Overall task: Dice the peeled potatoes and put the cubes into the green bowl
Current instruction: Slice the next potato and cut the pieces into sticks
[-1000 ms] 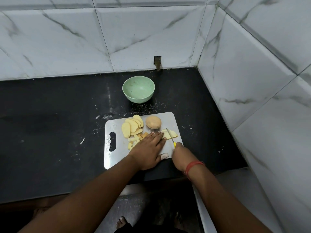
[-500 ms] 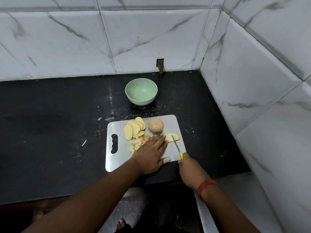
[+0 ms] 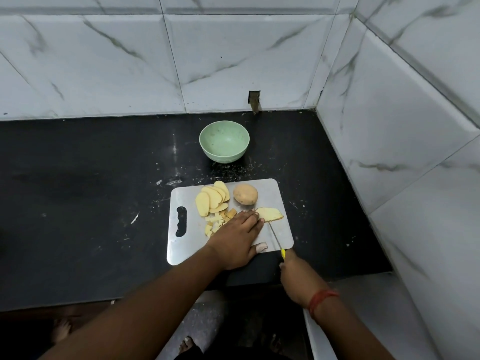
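In the head view, a metal cutting board (image 3: 279, 231) lies on the black tabletop (image 3: 78, 203) at the centre of the frame, and the green bowl (image 3: 224, 145) stands just above it, apart from its far edge and holding no cubes, probably kept close so the pieces can be swept across. The left hand (image 3: 235, 236) lies flat on the board with its fingers straight, the fingertips (image 3: 255, 216) pressing on the near end of a potato slice (image 3: 270, 213), which looks like a way to pin it for the cut. The right hand (image 3: 294, 268), at the board's lower right corner, has its grip closed round the yellow handle of a knife (image 3: 275, 235), whose thin blade runs up toward the slice. At the upper left of the board a fan of slices (image 3: 211, 200) overlaps, stacked aside to wait their turn, with a small heap of cubes (image 3: 218, 222) just below them and a whole potato (image 3: 245, 194) to their right. The left hand covers part of the cubes, the right hand hides most of the handle, and whether the blade tip touches the slice is hard to make out. Bare feet show dimly at the bottom edge.
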`<state>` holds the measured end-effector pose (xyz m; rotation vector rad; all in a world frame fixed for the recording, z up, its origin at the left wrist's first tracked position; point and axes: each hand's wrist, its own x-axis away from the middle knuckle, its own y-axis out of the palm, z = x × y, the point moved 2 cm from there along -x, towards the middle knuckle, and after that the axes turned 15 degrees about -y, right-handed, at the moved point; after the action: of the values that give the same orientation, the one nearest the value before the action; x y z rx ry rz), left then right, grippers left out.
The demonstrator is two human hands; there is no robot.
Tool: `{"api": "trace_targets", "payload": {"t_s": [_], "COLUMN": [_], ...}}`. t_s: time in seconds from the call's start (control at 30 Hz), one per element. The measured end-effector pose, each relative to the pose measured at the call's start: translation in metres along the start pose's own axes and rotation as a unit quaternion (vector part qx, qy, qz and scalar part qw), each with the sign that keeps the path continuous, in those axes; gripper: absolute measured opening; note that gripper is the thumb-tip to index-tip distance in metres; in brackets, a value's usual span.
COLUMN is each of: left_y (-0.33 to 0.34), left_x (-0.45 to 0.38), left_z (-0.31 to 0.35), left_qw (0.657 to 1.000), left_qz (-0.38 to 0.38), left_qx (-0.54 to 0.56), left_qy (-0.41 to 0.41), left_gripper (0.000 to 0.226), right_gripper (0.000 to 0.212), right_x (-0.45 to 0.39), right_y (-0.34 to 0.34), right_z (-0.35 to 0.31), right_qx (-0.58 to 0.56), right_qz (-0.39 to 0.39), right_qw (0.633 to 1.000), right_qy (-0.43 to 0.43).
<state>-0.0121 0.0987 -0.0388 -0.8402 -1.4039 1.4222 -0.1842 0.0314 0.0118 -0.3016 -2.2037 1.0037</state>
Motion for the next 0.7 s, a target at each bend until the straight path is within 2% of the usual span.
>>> {"api": "trace_targets", "payload": {"t_s": [0.07, 0.2, 0.47, 0.7], "left_y": [0.001, -0.002, -0.002, -0.001], "left_x": [0.000, 0.002, 0.000, 0.001], "left_z": [-0.002, -0.009, -0.012, -0.012], "left_qw": [1.000, 1.000, 0.999, 0.999], "left_qz": [-0.003, 0.002, 0.032, 0.035], "left_qx": [0.010, 0.024, 0.016, 0.011], "left_qy": [-0.003, 0.009, 0.035, 0.029], "left_gripper": [0.083, 0.080, 0.064, 0.067], "right_gripper": [0.024, 0.019, 0.028, 0.024], "right_x": [0.003, -0.010, -0.046, -0.014], "right_y": [-0.001, -0.011, -0.010, 0.001], "right_z": [0.001, -0.009, -0.020, -0.002], "right_qx": [-0.005, 0.007, 0.024, -0.007], "right_qz": [0.020, 0.052, 0.017, -0.008], "right_qw": [1.000, 0.998, 1.000, 0.999], "right_qy": [-0.001, -0.016, -0.007, -0.033]}}
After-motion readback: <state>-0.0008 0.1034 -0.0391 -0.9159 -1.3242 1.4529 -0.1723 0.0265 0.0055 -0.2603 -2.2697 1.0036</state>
